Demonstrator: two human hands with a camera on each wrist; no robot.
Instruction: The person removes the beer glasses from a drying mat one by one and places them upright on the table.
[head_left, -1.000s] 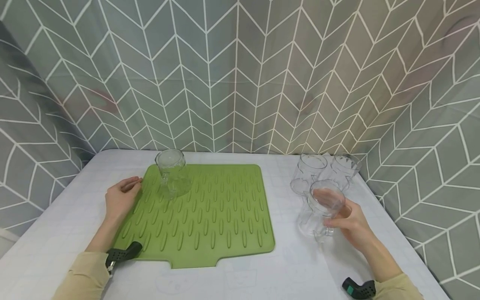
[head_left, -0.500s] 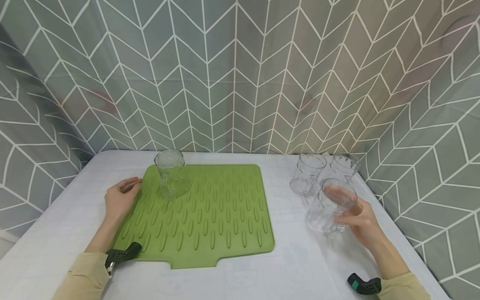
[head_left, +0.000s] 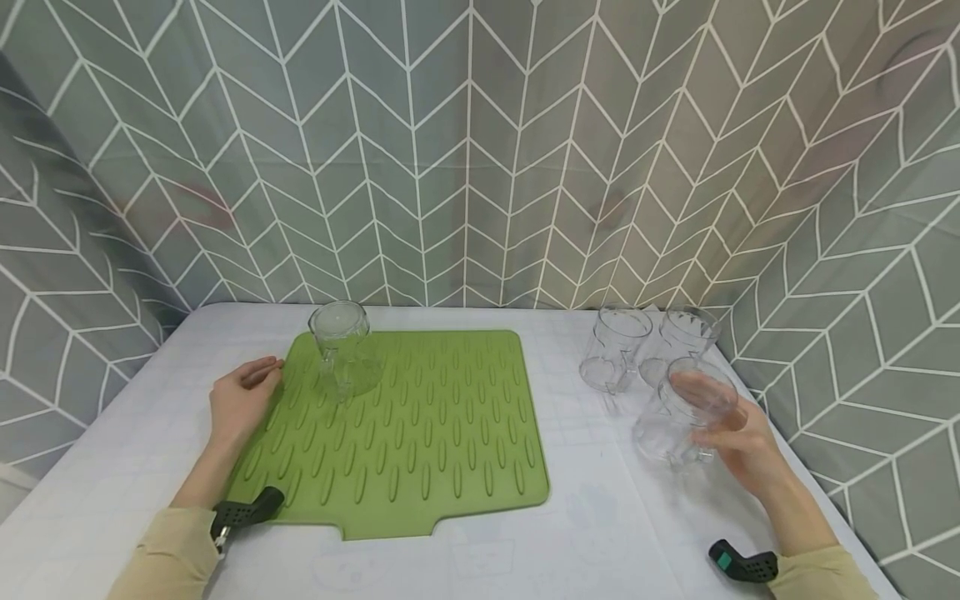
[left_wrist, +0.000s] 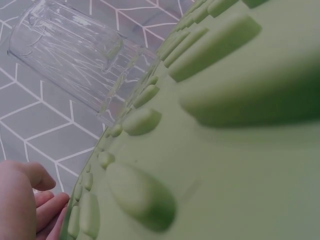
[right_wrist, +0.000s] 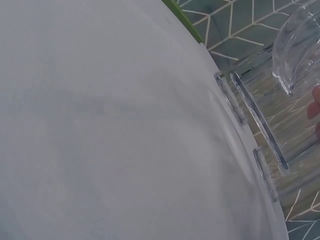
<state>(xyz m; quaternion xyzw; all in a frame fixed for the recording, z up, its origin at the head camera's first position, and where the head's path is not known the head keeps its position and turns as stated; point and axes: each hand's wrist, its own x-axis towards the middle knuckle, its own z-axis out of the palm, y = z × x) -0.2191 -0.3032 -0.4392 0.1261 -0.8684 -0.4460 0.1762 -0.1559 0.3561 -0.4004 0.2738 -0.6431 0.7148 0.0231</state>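
Note:
My right hand (head_left: 738, 433) grips a clear glass mug (head_left: 686, 417) by its handle side, fingers wrapped behind the glass. In the right wrist view the fingertips (right_wrist: 314, 110) show through the mug, whose lower end is close over the white cloth. My left hand (head_left: 243, 400) rests at the left edge of the green ribbed mat (head_left: 427, 433), fingers loosely bent and holding nothing. Another clear glass mug (head_left: 341, 346) stands at the mat's back left corner, beyond the left fingers; the left wrist view shows this mug (left_wrist: 75, 55) side-on.
Two more clear glass mugs stand at the back right: the nearer-left mug (head_left: 615, 350) and another mug (head_left: 678, 329), partly hidden behind the held one. White cloth (head_left: 585, 517) covers the table. A patterned curtain (head_left: 465, 167) hangs close behind and along both sides.
My right hand has moved rightward with the mug, now farther from the mat and in front of the back right mug. The left hand and the mug on the mat stay put.

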